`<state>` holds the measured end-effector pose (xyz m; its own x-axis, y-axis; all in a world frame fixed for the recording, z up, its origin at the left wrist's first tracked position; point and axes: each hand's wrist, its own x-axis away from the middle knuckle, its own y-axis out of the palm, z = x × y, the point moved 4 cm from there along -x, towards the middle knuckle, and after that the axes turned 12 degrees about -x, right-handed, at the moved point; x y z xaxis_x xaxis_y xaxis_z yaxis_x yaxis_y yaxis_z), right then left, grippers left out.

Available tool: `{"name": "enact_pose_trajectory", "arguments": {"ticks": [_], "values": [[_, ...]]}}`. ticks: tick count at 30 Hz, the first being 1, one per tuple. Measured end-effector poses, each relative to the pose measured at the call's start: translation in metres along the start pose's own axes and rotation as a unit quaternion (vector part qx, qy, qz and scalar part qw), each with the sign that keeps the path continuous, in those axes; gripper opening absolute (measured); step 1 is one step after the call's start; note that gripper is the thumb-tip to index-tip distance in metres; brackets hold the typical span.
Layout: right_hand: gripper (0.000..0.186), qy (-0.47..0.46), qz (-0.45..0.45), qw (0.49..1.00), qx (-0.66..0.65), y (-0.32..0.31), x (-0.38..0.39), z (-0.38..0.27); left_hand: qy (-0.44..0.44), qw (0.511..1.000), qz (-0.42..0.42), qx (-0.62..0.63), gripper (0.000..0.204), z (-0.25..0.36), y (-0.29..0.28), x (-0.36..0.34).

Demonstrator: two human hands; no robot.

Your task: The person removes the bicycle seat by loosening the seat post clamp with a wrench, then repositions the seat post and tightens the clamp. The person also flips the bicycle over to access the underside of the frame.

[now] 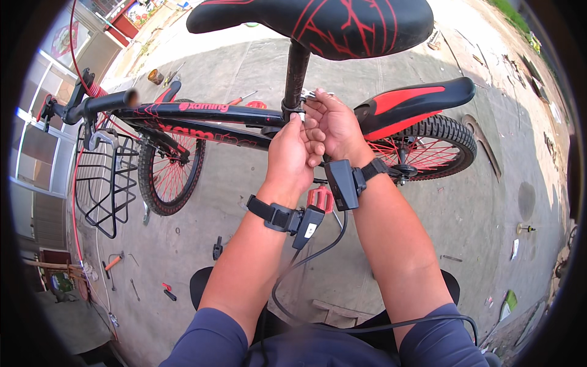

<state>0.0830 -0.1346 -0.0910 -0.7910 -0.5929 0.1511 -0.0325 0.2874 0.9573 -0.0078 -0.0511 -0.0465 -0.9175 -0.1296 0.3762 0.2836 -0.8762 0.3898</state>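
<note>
A black and red bicycle stands side-on before me, its black saddle [367,27] raised on a dark seat post [296,76]. Both hands meet at the seat post clamp [292,112], where the post enters the frame [202,115]. My left hand [290,156] is closed, its thumb pressed to the clamp and its fingers curled. My right hand [336,125] is closed behind the clamp, thumb and fingers on a small silver metal piece [310,94] that looks like a lever. The fingers hide part of the clamp.
To the left are the handlebar [101,105], black wire basket [104,183] and front wheel [168,177]. A red-black mudguard [422,105] covers the rear wheel [452,144]. A hammer [114,262], a screwdriver [243,98] and other tools lie on the concrete floor. A cable [318,251] hangs between my forearms.
</note>
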Motion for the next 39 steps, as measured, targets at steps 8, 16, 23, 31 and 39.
{"name": "enact_pose_trajectory", "arguments": {"ticks": [8, 16, 23, 31, 39], "values": [[0.022, -0.096, 0.1, 0.99, 0.008, 0.014, 0.006, 0.006, -0.014, 0.999, 0.029, 0.014, 0.034, -0.002, -0.007, -0.004], [0.023, -0.057, 0.075, 0.996, 0.001, 0.007, 0.003, 0.004, -0.032, 0.998, 0.006, 0.048, 0.028, 0.001, 0.0, 0.004], [0.022, -0.028, 0.056, 0.998, 0.01, 0.007, 0.005, 0.002, -0.031, 0.994, -0.026, 0.098, 0.025, -0.006, -0.003, -0.001], [0.021, -0.082, 0.087, 0.993, 0.003, 0.008, 0.001, 0.005, -0.03, 0.996, 0.015, 0.079, 0.03, -0.005, -0.008, -0.008], [0.021, -0.074, 0.079, 0.994, 0.013, 0.011, 0.006, 0.003, -0.036, 0.993, -0.019, 0.109, 0.031, -0.006, -0.004, -0.003]]}}
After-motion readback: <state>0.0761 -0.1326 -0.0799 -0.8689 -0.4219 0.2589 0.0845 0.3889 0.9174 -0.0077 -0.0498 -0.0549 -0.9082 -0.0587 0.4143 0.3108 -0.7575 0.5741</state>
